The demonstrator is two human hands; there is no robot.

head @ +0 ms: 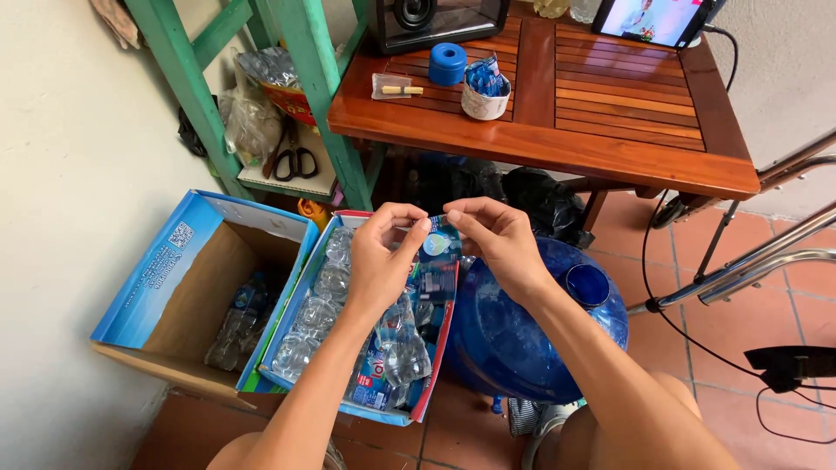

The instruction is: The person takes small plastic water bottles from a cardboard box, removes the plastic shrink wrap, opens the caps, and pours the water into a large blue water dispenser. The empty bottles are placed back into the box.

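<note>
My left hand (380,259) and my right hand (498,244) meet in the middle of the head view, both pinching a thin blue bottle label strip (438,261) that hangs down between them. Below the hands sits an open blue cardboard box (432,364) filled with several crushed clear plastic bottles (315,313). A large blue water jug (509,335) lies on the floor just right of that box, under my right forearm.
A second open blue box (170,261) with a few bottles stands left, against the wall. Behind are a wooden table (601,113) with a blue cap, cup and tablet, a green shelf frame (318,78) with scissors, black bags, and metal tubing with cables at right.
</note>
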